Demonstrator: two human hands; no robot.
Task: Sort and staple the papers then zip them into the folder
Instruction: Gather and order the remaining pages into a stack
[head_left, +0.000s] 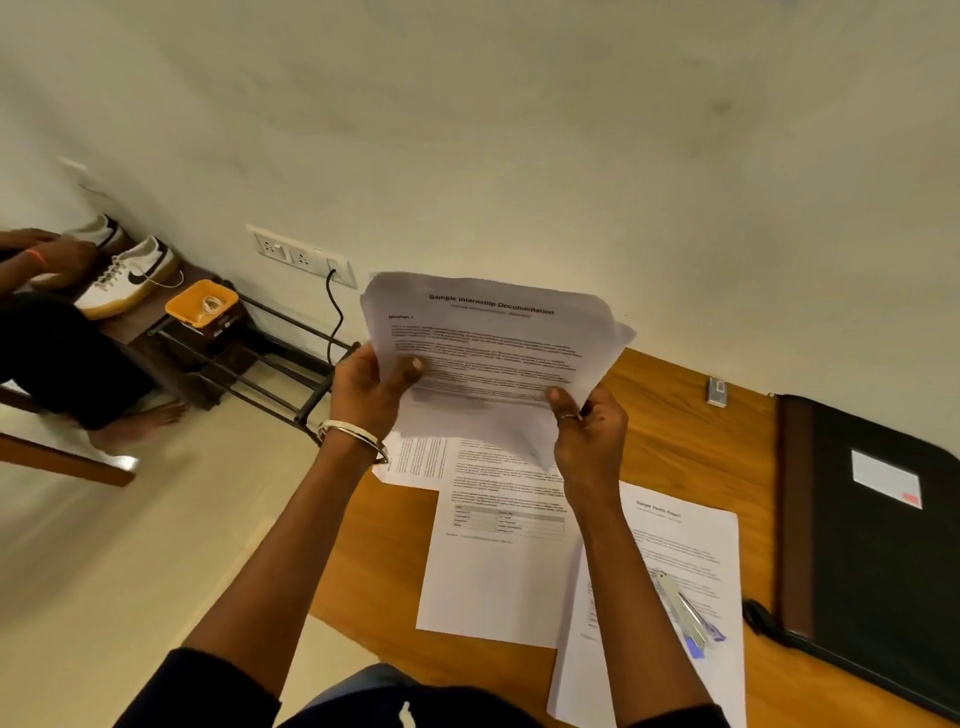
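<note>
- While you sort, look first at what lies closest to you on the brown wooden table: a white sheet headed "Sample Health Report", with a silver stapler with blue ends resting on top of it.
- Just beside that sheet lies a white sheet with a small table printed on it, and it partly covers one more white printed page at the table's edge.
- Higher up, your left hand pinches the left side of the white bundle headed "Sample Internship Documentation", thumb on the front.
- Your right hand pinches the bundle's lower right side the same way, thumb on the front too.
- The bundle is up in the air, above the table, and its bottom corner is bent. I think you are checking which pile it belongs to.
- Read the heading, then tap the edges on the table so they line up before you staple.
- Keep both pinches soft, so the paper does not crease more.
- Far right, the black zip folder with a brown spine lies flat on the table, waiting for the stapled sets.
</note>
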